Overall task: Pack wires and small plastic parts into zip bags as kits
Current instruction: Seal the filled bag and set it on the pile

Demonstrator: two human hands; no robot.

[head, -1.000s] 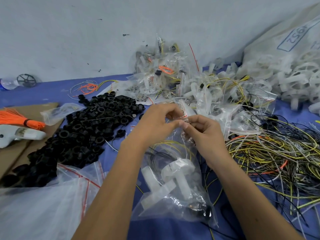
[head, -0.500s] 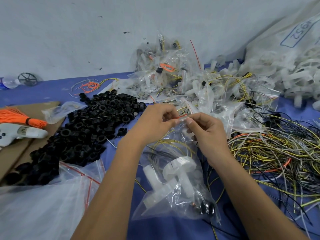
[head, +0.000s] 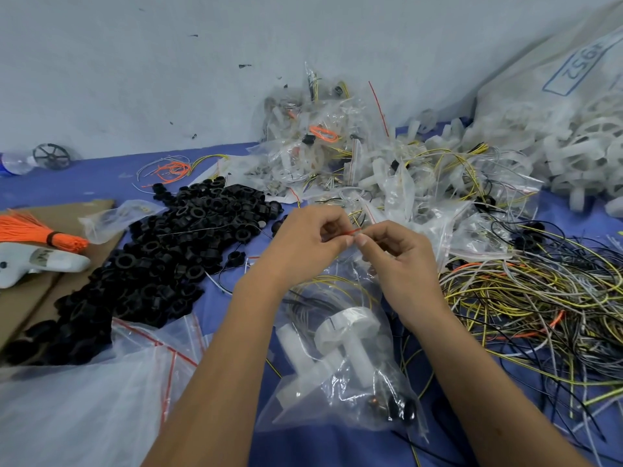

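Observation:
A clear zip bag (head: 340,375) hangs between my hands over the blue table. Inside it are white plastic parts, coiled yellow and black wires and a small black part at the bottom. My left hand (head: 303,244) and my right hand (head: 397,261) both pinch the bag's red zip strip at its top edge, thumbs and fingertips almost meeting.
A heap of black plastic rings (head: 161,251) lies to the left. Tangled loose wires (head: 532,298) spread on the right. Packed bags (head: 337,156) pile against the wall, white plastic parts (head: 573,153) at far right. Empty zip bags (head: 84,399) lie near left; orange ties (head: 30,227) on cardboard.
Both hands stay pinched on the bag's top strip; my fingers have shifted slightly along the red zip line, and the bag has barely moved.

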